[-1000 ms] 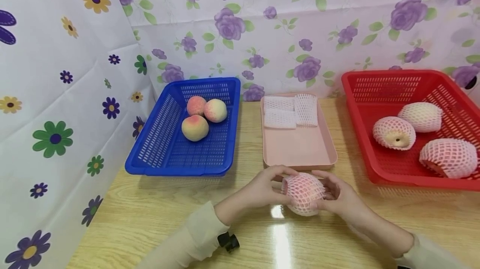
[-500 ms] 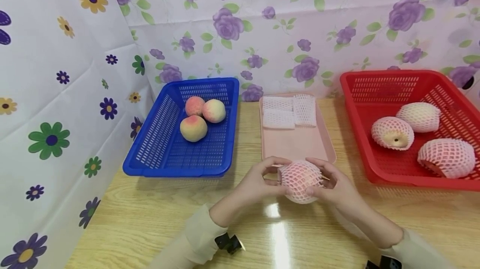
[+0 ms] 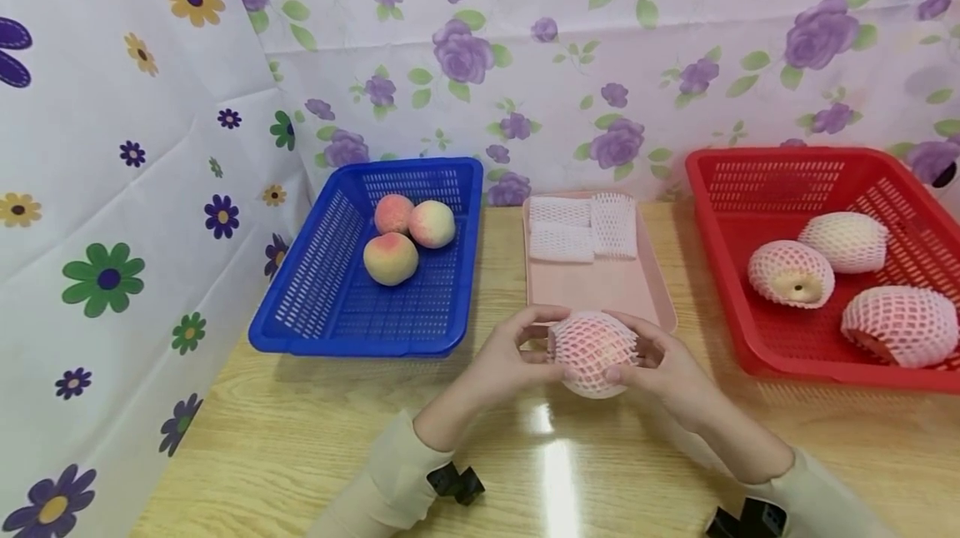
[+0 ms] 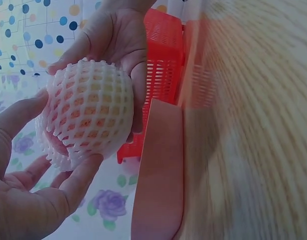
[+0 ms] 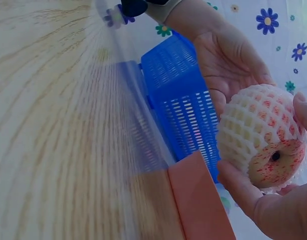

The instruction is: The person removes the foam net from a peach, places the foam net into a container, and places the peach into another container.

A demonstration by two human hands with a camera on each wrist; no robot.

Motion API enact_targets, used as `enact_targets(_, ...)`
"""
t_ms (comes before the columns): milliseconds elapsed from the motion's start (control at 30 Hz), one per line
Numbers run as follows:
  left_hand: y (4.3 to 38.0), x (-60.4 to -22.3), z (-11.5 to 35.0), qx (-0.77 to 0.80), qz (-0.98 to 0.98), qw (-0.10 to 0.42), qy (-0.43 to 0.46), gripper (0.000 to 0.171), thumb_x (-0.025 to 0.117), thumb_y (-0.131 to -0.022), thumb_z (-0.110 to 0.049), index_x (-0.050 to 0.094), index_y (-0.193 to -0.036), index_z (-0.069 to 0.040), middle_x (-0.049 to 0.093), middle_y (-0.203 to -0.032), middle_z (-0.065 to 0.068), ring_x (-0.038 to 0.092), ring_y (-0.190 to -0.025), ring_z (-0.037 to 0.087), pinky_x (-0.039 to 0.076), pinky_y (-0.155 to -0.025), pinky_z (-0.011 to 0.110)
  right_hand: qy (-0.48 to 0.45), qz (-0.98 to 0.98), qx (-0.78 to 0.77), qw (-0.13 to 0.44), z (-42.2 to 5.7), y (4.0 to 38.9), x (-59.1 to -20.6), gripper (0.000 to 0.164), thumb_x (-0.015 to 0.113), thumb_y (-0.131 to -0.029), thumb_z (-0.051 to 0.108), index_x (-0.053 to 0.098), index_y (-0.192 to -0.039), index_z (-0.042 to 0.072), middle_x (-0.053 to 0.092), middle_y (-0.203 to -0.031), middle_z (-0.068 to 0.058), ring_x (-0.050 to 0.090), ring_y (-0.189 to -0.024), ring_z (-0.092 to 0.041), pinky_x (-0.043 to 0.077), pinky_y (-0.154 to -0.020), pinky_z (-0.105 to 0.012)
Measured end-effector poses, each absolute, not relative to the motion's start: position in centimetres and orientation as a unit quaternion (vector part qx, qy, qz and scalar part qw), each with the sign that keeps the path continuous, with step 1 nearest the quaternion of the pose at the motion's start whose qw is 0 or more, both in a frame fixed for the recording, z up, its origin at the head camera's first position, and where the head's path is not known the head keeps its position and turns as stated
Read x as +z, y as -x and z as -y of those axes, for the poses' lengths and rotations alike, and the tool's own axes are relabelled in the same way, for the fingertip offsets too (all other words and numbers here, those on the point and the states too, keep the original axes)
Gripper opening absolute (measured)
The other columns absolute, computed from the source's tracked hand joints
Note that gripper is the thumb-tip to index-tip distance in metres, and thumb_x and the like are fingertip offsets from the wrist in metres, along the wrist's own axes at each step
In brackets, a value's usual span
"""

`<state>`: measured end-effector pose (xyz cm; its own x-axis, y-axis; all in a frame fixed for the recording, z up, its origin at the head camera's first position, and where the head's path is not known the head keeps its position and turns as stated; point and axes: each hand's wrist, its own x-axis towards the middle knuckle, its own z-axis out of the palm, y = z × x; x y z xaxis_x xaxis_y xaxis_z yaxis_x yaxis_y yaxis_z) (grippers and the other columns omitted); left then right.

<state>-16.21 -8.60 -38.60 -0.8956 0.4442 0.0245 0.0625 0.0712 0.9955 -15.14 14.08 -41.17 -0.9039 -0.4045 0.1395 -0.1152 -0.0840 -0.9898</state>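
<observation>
Both hands hold a peach in a white foam net (image 3: 594,355) over the table, in front of the pink tray. My left hand (image 3: 504,363) grips its left side, thumb in front and fingers behind; my right hand (image 3: 671,376) does likewise on the right. The right wrist view shows the net (image 5: 248,120) stretched round the peach, its bare end with a dark hole (image 5: 276,155) uncovered. In the left wrist view the net's ragged edge (image 4: 58,155) lies near the left fingers. Two pale sleeves with black wrist cameras reach in from below.
A blue basket (image 3: 360,317) with 3 bare peaches (image 3: 392,259) stands left. The pink tray (image 3: 585,288) holds several flat foam nets (image 3: 562,230). At right, a red basket (image 3: 738,330) contains 3 netted fruits (image 3: 791,274). Flowered cloth (image 3: 525,63) hangs behind.
Both hands have raised the netted peach and moved it slightly left and away from me, so it now overlaps the tray's front edge. The baskets and their fruit stay put.
</observation>
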Motion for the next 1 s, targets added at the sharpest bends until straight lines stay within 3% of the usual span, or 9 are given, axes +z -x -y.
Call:
enact_targets(167, 16.3, -38.9, 8.4, 0.664, -0.713, 0.135, -0.181, 0.062, 0.073, -0.073, 0.01, 0.05, -0.13, 0.001, 0.051, -0.13, 0.02, 0.057, -0.109, 0.024, 0.054, -0.09, 0.03, 0.19, -0.667, -0.714, 0.092, -14.4, 15.2, -41.2, 0.057, 0.067, -0.081, -0.007, 0.053, -0.132, 0.011, 0.064, -0.105, 0.004, 0.063, -0.088, -0.009, 0.058, -0.07, -0.023)
enact_targets(467, 16.3, -39.6, 7.9, 0.679, -0.698, 0.135, -0.185, 0.066, 0.072, -0.072, 0.012, 0.049, -0.132, 0.0, 0.05, -0.131, 0.019, 0.057, -0.107, 0.018, 0.054, -0.091, 0.042, 0.165, -0.653, -0.732, 0.101, -14.8, 15.1, -40.8, 0.058, 0.072, -0.077, -0.008, 0.056, -0.13, 0.011, 0.067, -0.102, 0.007, 0.066, -0.086, -0.009, 0.058, -0.07, -0.023)
enact_targets(733, 16.3, -39.7, 7.9, 0.681, -0.692, 0.143, -0.192, 0.07, 0.072, -0.071, 0.014, 0.047, -0.134, -0.001, 0.048, -0.132, 0.019, 0.057, -0.106, 0.017, 0.056, -0.088, 0.041, 0.147, -0.624, -0.759, 0.111, -15.0, 15.2, -40.9, 0.051, 0.076, -0.074, -0.005, 0.065, -0.111, 0.028, 0.07, -0.099, 0.008, 0.067, -0.085, -0.008, 0.058, -0.07, -0.022)
enact_targets(1000, 16.2, -39.7, 7.7, 0.686, -0.682, 0.162, -0.195, 0.074, 0.073, -0.07, 0.015, 0.045, -0.136, -0.004, 0.045, -0.131, 0.018, 0.056, -0.106, 0.018, 0.057, -0.085, 0.038, 0.137, -0.615, -0.768, 0.115, -15.2, 15.3, -41.2, 0.049, 0.079, -0.071, -0.006, 0.068, -0.103, 0.03, 0.07, -0.095, 0.007, 0.067, -0.085, -0.008, 0.058, -0.07, -0.021)
